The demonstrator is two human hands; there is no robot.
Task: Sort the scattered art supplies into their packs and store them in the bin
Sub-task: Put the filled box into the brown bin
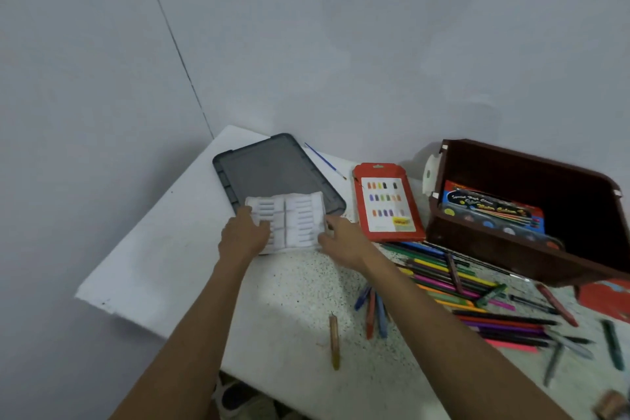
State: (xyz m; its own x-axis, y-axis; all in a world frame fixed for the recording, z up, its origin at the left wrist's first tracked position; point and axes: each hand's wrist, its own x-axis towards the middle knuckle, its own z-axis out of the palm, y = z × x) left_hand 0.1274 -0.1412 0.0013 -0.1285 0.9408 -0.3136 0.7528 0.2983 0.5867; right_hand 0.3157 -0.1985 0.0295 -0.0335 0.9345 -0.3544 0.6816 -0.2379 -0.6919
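Observation:
A white plastic insert tray with moulded slots lies on the table, partly over the near edge of a dark grey lid. My left hand holds its left edge, thumb on top. My right hand touches its right edge with fingers reaching in. A red crayon pack lies to the right. The brown bin stands at the right with a blue water-colour box inside. Loose coloured pencils and pens lie scattered in front of the bin.
A thin blue paintbrush lies behind the lid. An ochre crayon and several blue and orange crayons lie near the front. The speckled table ends at the left; walls stand close behind. A red pack sits at the far right.

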